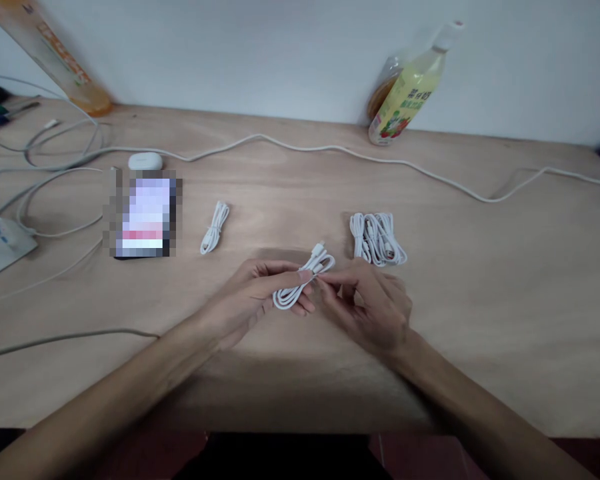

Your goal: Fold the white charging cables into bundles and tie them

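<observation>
A coiled white charging cable is held above the front half of the table by my left hand, whose thumb presses on the middle of the coil. One plug of the cable points up past the thumb. My right hand pinches at the coil's middle with thumb and index finger; whatever small piece lies between those fingertips is too small to name. Behind the right hand lies a group of several coiled white cables. Farther left rests a single tied white cable.
A phone, blurred out, lies left with a white earbud case behind it. A long white cord crosses the table's back. Bottles, one orange and one yellow, stand by the wall. Loose cords and a power strip occupy the left edge.
</observation>
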Demonstrator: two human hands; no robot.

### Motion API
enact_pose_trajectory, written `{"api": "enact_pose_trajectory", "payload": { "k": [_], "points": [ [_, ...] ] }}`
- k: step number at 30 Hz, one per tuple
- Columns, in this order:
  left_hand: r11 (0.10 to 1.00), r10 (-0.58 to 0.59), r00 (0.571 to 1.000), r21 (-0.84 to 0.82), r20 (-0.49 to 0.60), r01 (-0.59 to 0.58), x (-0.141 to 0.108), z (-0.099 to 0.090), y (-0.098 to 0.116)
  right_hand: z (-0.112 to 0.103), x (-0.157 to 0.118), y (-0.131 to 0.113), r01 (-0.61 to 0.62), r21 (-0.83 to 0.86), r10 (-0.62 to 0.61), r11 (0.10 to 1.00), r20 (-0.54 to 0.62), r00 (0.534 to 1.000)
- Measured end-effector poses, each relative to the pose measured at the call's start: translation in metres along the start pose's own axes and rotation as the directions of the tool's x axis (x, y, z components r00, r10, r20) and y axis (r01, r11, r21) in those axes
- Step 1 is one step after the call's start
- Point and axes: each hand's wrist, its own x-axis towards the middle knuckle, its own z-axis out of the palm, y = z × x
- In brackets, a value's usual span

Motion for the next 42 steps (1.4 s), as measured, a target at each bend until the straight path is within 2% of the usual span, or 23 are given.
{"api": "enact_pose_trajectory", "payload": {
  "k": [12, 26, 42],
  "points": [
    [0.999, 0.001, 0.999, -0.039, 0.034, 0.0, 0.001, 0.0, -0.002, 0.003, -0.004, -0.003, 0.038, -0.091, -0.041, 0.995, -0.025, 0.999],
    [1.0, 0.004, 0.999, -0.016, -0.036, -0.004, 0.001, -0.003, 0.001, -0.003, 0.002, 0.003, -0.076, 0.084, 0.073, 0.994, 0.036, 0.997],
    [1.0, 0.022, 1.0, -0.008, 0.011, -0.021, 0.0, -0.004, 0.003, -0.007, 0.002, 0.005, -0.142, 0.144, 0.124, 0.979, 0.123, 0.985]
  ]
}}
